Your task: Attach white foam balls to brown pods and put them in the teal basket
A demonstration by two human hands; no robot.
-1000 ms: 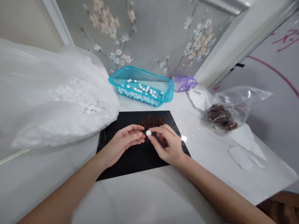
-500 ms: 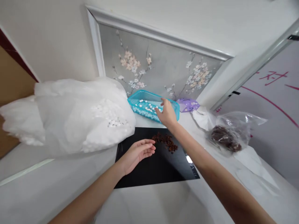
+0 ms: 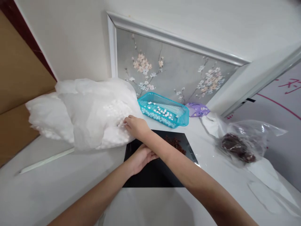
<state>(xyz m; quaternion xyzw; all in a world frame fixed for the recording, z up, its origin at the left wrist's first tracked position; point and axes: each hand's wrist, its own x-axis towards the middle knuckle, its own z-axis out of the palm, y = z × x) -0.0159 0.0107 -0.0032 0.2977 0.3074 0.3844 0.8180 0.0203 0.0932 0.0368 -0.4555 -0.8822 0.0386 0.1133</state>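
Observation:
My right hand [image 3: 137,127] reaches across to a big translucent bag [image 3: 82,113] full of small white balls [image 3: 117,110]. Its fingers are bent together among the balls at the bag's right side; what they hold, if anything, is hidden. Below the right forearm, my left hand [image 3: 141,159] is held over a black mat [image 3: 155,177] with curled fingers, partly covered by that forearm. Its contents cannot be made out. Dark brown dried bits [image 3: 176,144] lie in a loose heap on the mat. A blue plastic basket [image 3: 183,121] behind the mat holds several white balls [image 3: 164,112].
To the right stand a purple patterned packet [image 3: 198,110] and a clear plastic bag [image 3: 237,147] with a dark brown lump, on white paper. A pale strip [image 3: 47,161] lies at left. A framed flower picture [image 3: 174,62] leans behind the basket.
My right hand has moved left from above the basket to the white bag, its fingers closing. The left hand stays over the mat, now partly under the right forearm. The view has shifted left.

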